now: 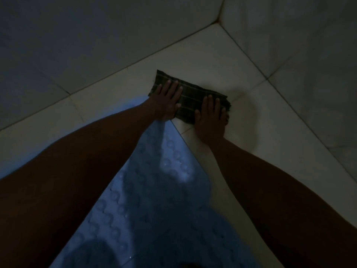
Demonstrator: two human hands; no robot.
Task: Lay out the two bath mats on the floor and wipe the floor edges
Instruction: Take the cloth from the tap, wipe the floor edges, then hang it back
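Observation:
A dark checked cloth (190,97), folded flat, lies on the pale floor tiles near the corner of the room. My left hand (167,102) presses flat on the cloth's left end with fingers spread. My right hand (210,118) presses flat on its right end. A light blue bath mat (154,190) with round bumps lies spread on the floor under my forearms, its far corner just short of the cloth. Only one mat is in view.
Two tiled walls (96,45) meet at a corner (219,22) at the upper right. Pale floor tiles (270,122) run along both wall edges. The room is dim.

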